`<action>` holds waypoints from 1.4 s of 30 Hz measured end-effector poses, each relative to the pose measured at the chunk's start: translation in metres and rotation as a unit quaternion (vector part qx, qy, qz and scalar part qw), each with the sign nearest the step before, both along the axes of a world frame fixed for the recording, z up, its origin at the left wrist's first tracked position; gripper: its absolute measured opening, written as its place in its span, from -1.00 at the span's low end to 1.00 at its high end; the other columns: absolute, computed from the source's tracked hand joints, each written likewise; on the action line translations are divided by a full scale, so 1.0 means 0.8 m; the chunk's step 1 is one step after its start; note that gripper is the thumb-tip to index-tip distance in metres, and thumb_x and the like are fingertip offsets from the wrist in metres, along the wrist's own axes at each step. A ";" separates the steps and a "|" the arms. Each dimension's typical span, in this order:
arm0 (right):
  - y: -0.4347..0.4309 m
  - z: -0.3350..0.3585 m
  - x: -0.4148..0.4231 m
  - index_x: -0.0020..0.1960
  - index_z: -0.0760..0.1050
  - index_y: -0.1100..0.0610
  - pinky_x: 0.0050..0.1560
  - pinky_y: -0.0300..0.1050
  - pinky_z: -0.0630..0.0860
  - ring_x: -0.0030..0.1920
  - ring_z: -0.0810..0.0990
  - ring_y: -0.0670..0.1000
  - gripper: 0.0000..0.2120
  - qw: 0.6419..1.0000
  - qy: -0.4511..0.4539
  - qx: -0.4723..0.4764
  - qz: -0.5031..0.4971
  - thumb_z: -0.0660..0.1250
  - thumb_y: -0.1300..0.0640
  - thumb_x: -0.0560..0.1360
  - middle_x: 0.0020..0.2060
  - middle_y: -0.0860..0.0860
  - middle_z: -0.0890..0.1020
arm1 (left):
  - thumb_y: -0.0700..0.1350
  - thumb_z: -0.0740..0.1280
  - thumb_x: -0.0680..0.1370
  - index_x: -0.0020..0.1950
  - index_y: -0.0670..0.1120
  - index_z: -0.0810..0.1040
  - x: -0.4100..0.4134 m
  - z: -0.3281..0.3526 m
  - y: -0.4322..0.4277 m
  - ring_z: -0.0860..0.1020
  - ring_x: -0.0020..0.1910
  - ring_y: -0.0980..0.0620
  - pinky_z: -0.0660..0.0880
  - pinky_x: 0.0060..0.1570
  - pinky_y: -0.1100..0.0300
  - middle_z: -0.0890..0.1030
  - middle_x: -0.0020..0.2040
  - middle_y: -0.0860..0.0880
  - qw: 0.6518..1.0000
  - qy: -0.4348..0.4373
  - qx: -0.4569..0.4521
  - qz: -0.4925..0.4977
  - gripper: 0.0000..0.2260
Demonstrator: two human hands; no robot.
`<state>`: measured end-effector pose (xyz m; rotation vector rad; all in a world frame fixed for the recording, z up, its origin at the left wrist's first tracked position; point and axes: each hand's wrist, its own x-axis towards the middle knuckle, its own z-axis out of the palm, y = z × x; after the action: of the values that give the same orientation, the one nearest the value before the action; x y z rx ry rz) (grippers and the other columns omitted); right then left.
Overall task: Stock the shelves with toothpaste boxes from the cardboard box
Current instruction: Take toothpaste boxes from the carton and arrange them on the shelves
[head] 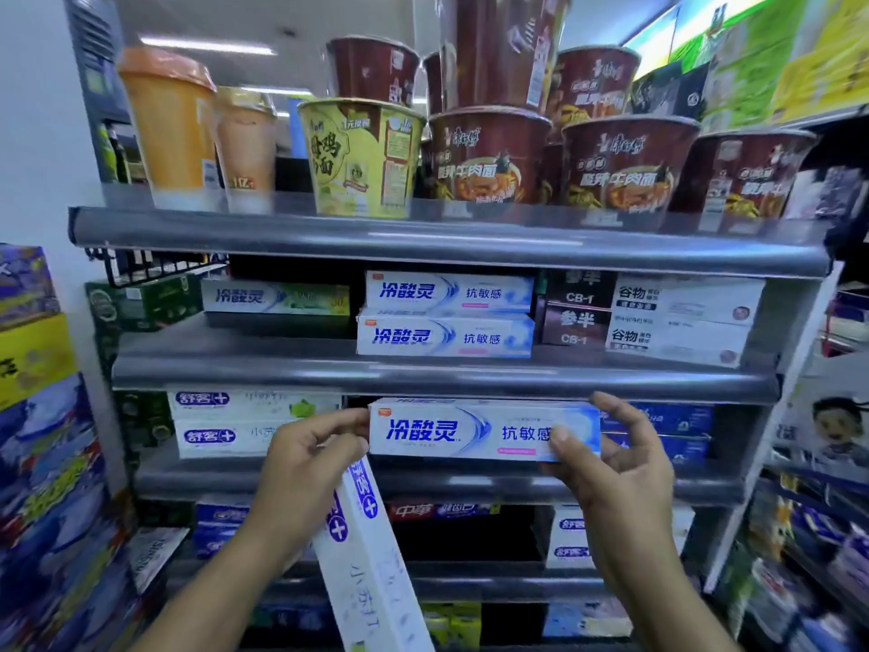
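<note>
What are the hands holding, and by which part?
The right hand pinches the blue box by its right end, the left hand by its left end. The left hand also grips a white box by its upper end.

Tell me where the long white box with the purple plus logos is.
Head view, lower centre: the white box hangs tilted from the left hand, just below the blue-and-white box that the right hand pinches.

Lower end of white toothpaste box [371, 571] cut by bottom edge, upper end hidden behind left grip [305, 463]. Right grip [611, 463] thumb covers last print on blue-white toothpaste box [470, 430]. Blue boxes [672, 418] behind it partly hidden. Top noodle cup [498, 44] cropped, blurred.
</note>
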<state>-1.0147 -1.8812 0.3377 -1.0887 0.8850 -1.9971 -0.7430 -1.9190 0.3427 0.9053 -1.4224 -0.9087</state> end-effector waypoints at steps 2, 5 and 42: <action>-0.006 0.010 0.006 0.16 0.53 -0.01 -0.20 -0.11 0.66 -0.25 0.73 0.07 -0.49 1.000 0.011 -0.022 -0.015 0.59 0.09 0.25 -0.24 0.15 0.73 | -0.10 0.30 0.43 0.03 0.17 0.75 -0.002 0.012 0.001 0.67 -0.31 0.05 0.53 -0.28 0.19 0.76 -0.11 -0.04 1.000 0.014 -0.009 0.006 -0.69; -0.021 0.035 0.011 0.10 0.60 -0.11 -0.26 -0.14 0.65 -0.21 0.72 0.01 -0.61 0.995 0.057 -0.045 -0.068 0.60 0.09 0.31 -0.13 0.00 0.74 | -0.11 0.30 0.43 0.04 0.22 0.74 -0.006 0.040 0.001 0.58 -0.46 0.15 0.45 -0.42 0.34 0.75 -0.19 0.00 0.999 0.015 -0.038 0.012 -0.66; -0.013 -0.027 0.060 0.04 0.61 -0.05 -0.20 -0.32 0.49 -0.20 0.59 -0.09 -0.82 0.962 0.262 -0.025 -0.073 0.48 -0.06 0.48 -0.19 -0.11 0.64 | -0.08 0.32 0.45 -0.41 0.04 0.48 0.038 0.032 -0.036 0.47 -0.49 0.03 0.39 -0.46 0.22 0.46 -0.51 0.08 0.948 0.189 0.000 0.256 -0.78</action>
<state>-0.9668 -1.8920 0.3158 -1.6681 1.2151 -1.8788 -0.7123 -1.9478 0.3685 0.9755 -0.8020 -0.6396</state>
